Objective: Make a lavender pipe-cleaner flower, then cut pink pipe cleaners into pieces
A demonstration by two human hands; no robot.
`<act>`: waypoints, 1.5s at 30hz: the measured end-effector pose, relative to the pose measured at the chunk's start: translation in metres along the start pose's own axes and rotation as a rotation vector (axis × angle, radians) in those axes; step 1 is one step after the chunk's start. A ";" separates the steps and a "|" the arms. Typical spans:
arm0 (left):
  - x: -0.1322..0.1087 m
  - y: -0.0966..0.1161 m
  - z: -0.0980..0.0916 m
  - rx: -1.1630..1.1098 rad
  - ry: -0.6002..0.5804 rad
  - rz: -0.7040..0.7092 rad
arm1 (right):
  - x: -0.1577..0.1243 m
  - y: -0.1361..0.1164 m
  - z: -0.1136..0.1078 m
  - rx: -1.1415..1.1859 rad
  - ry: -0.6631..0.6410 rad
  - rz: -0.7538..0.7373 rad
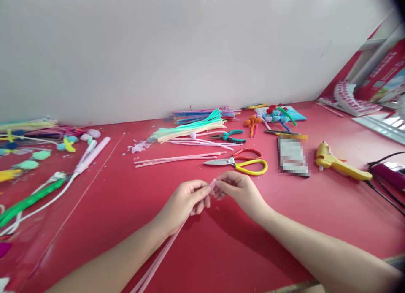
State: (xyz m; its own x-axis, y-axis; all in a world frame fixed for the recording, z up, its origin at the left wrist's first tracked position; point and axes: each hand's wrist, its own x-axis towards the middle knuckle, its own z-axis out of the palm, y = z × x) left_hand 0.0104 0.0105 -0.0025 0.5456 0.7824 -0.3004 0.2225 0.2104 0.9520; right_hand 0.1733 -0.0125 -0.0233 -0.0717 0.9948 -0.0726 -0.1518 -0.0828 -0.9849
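Left fingers [201,194], closed, pinch the pink stems [163,254] near their far tips; right fingers [225,187] pinch the tips themselves. Keep ends even, pressing lightly.

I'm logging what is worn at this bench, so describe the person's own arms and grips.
The left grip and right grip are human hands, gloveless, with no ring showing on the fingers in view. The left forearm and right forearm are bare: no watch, bracelet, cable or marking shows. The right one's far end darkens at the picture's edge, so a sleeve there cannot be judged.
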 end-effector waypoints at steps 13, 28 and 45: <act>-0.001 0.000 -0.001 0.022 -0.007 -0.069 | -0.001 -0.001 -0.001 -0.052 -0.042 -0.026; -0.002 -0.007 0.001 0.053 -0.032 -0.120 | -0.001 0.000 -0.001 -0.029 -0.078 -0.013; -0.001 -0.013 0.000 0.257 0.052 -0.087 | -0.002 -0.003 -0.001 -0.150 -0.039 -0.005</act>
State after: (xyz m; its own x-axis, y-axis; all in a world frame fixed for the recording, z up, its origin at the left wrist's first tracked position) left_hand 0.0069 0.0065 -0.0147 0.4743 0.7984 -0.3709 0.4685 0.1277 0.8742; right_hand 0.1751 -0.0146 -0.0209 -0.1100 0.9918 -0.0647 -0.0033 -0.0654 -0.9979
